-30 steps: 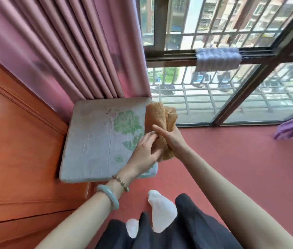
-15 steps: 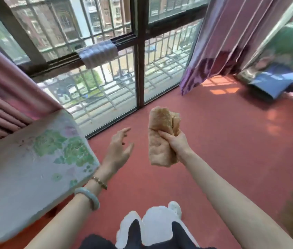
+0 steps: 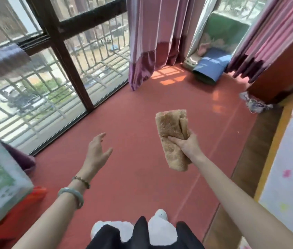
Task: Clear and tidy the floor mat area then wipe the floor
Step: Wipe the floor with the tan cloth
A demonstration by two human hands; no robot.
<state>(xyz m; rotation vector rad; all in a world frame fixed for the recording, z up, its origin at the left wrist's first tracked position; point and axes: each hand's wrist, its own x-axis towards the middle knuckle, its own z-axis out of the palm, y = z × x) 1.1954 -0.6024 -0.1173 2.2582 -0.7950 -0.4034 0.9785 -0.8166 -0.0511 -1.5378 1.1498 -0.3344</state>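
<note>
The left hand point(image 3: 96, 151) had released the cloth point(image 3: 173, 139) (fingers spread, empty), the right hand point(image 3: 187, 144) still clamping it, seemingly ready to wipe the floor point(image 3: 138, 108).

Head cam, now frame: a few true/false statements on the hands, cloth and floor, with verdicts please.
1. The right hand grips a folded tan cloth. True.
2. The left hand holds the cloth too. False: its fingers are spread and it holds nothing.
3. The cloth lies flat on the red floor. False: it is held up off the floor.
4. A blue item lies by the far curtains. True.
5. The left wrist wears two bracelets. True.
</note>
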